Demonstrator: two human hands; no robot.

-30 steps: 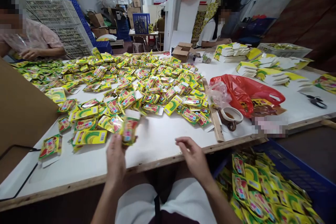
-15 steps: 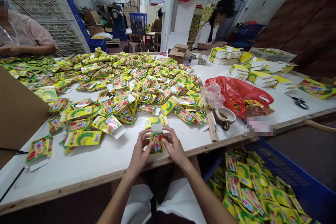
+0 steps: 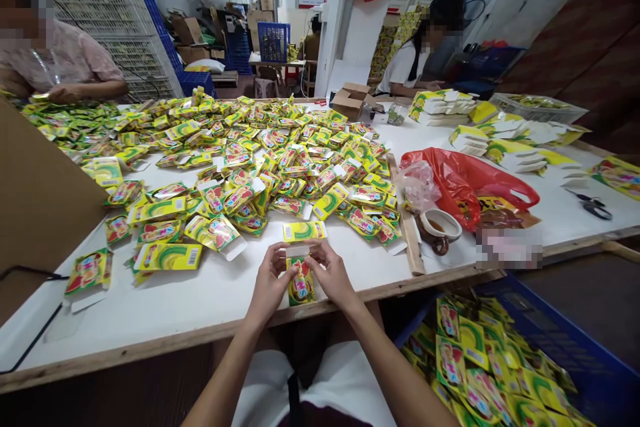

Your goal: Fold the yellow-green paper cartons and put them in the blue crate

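Both my hands hold one small yellow-green carton (image 3: pixel 301 282) upright over the near edge of the white table (image 3: pixel 210 300). My left hand (image 3: pixel 269 280) grips its left side and my right hand (image 3: pixel 332 275) its right side, with fingertips pinched on the white top flap. Another flat carton (image 3: pixel 305 231) lies just beyond my fingers. A wide heap of the same flat cartons (image 3: pixel 260 160) covers the middle of the table.
A blue crate (image 3: pixel 505 360) of finished cartons stands at my right below the table. A red plastic bag (image 3: pixel 467 180), a small bowl (image 3: pixel 437 225), a wooden strip (image 3: pixel 407 227) and scissors (image 3: pixel 593 203) lie to the right. A brown cardboard sheet (image 3: pixel 35 200) leans at left. Two other people work at the far side.
A second ago my left hand picked a carton from the heap while the right hung free. Both hands then closed on it, and now the top flap is folded down.
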